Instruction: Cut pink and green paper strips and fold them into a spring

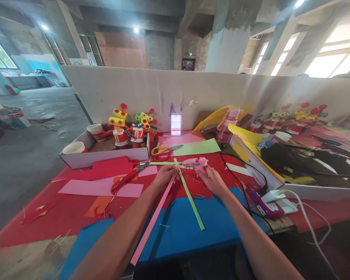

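Between the fingers of my left hand is the upper end of a long pink paper strip, which slants down toward the table's near edge. My right hand grips a pink hot glue gun by its handle. Its nozzle points left, close to the pinched end of the strip; whether it touches is too small to tell. Beneath lies a green paper strip slanting down to the right, and another green strip runs crosswise near the left fingertips.
Red-handled scissors lie left, yellow-handled scissors behind. A white box holds paper cups and cup figures. A lit phone stands at the back. At right are a purple power strip with cables and another cluttered box.
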`<act>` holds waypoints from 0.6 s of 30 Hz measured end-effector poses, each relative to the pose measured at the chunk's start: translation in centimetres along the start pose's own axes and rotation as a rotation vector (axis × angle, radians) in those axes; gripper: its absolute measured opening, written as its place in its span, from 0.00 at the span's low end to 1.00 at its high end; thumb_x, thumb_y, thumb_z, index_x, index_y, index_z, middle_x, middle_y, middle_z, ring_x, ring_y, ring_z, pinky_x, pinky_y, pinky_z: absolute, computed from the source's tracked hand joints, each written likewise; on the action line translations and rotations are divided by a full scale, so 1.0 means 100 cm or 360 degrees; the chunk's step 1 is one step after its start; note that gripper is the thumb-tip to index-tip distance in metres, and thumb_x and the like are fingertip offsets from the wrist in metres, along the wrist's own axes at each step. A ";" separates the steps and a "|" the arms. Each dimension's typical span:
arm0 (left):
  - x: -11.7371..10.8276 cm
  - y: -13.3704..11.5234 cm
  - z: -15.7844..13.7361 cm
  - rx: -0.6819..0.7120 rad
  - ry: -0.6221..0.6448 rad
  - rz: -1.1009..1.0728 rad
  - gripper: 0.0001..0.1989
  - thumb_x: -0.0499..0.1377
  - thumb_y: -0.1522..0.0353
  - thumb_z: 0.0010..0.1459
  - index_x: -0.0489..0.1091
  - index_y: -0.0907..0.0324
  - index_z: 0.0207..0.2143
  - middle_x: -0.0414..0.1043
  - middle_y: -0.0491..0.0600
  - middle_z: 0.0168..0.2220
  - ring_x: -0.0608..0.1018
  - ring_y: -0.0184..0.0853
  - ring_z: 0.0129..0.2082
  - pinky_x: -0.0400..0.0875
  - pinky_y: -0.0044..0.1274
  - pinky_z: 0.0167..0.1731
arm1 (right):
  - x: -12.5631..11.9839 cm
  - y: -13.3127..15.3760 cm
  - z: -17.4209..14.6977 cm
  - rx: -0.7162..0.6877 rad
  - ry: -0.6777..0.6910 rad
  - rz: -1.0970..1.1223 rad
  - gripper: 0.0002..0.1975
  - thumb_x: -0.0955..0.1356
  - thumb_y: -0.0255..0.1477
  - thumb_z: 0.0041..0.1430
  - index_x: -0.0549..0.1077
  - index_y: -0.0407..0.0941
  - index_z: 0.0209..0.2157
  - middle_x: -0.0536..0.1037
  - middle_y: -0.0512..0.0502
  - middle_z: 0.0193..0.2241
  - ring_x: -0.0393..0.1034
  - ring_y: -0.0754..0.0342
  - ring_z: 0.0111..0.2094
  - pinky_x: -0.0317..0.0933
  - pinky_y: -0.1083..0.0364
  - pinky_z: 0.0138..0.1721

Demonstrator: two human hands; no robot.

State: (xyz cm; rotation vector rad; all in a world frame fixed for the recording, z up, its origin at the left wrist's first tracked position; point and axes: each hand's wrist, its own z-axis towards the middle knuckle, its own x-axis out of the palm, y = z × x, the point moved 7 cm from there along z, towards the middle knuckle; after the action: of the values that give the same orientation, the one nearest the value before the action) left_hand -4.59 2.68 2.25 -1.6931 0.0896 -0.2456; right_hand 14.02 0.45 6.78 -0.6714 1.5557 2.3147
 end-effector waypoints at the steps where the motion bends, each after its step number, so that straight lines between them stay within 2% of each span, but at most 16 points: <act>1: 0.000 0.000 0.000 0.0003 0.0002 -0.0001 0.14 0.63 0.60 0.48 0.67 0.62 0.25 0.71 0.45 0.18 0.65 0.24 0.11 0.56 0.16 0.11 | 0.000 0.000 0.000 -0.0014 0.0006 -0.0010 0.15 0.61 0.43 0.62 0.69 0.47 0.34 0.75 0.47 0.26 0.69 0.49 0.29 0.61 0.55 0.30; 7: 0.001 -0.001 0.000 0.0005 -0.0001 0.0012 0.14 0.64 0.60 0.48 0.67 0.61 0.24 0.71 0.45 0.18 0.66 0.24 0.11 0.57 0.16 0.12 | 0.002 -0.002 0.001 -0.0033 -0.0001 -0.0013 0.16 0.62 0.45 0.62 0.70 0.47 0.35 0.76 0.45 0.29 0.71 0.46 0.34 0.62 0.54 0.34; 12: 0.002 -0.002 -0.001 0.0004 -0.0019 0.0029 0.14 0.64 0.60 0.48 0.67 0.61 0.24 0.71 0.45 0.17 0.66 0.24 0.11 0.58 0.17 0.13 | 0.002 -0.001 0.001 -0.0040 0.0006 -0.0050 0.16 0.61 0.44 0.62 0.70 0.46 0.35 0.77 0.44 0.31 0.72 0.47 0.33 0.61 0.54 0.34; 18: 0.001 -0.002 0.000 0.0017 -0.0005 0.0038 0.14 0.63 0.60 0.50 0.67 0.61 0.24 0.71 0.45 0.18 0.66 0.24 0.12 0.57 0.17 0.13 | 0.003 -0.002 0.001 -0.0038 0.0028 -0.0123 0.17 0.61 0.43 0.63 0.70 0.45 0.42 0.78 0.44 0.33 0.73 0.47 0.34 0.61 0.54 0.34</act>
State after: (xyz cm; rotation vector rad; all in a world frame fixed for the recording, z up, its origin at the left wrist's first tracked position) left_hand -4.54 2.65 2.46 -1.6807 0.1058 -0.2250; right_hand 13.85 0.65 6.50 -0.7457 1.4848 2.2805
